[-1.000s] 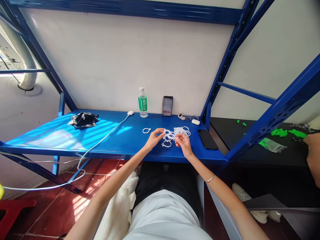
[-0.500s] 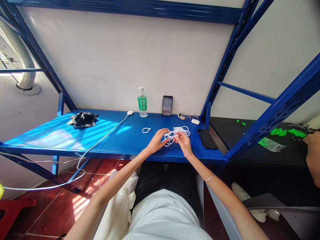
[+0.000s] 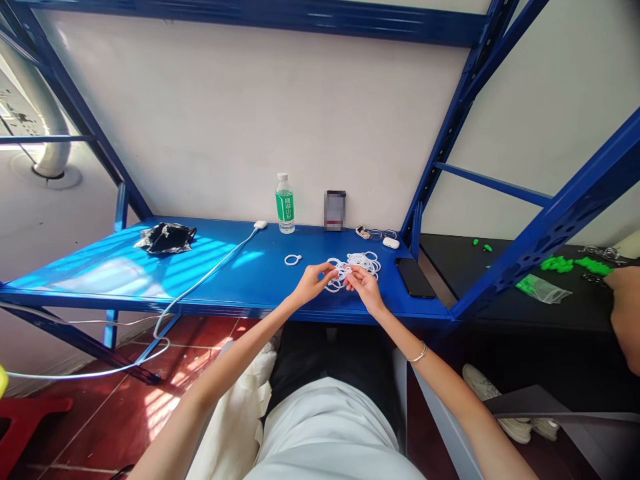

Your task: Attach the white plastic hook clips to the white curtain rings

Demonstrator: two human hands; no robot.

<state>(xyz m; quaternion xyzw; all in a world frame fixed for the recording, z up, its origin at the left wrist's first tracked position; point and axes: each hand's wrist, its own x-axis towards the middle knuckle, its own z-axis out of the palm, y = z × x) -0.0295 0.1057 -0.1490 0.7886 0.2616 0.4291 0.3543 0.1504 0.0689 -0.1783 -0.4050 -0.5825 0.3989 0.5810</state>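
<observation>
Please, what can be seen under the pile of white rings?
Blue tabletop shows around the white rings. Directly beneath the pile, most is covered by the rings; the left hand and right hand also block some view.

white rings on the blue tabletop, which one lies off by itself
The lone white ring to the left of both hands, in front of the bottle. The other rings are bunched together at and just beyond the hands.
</observation>
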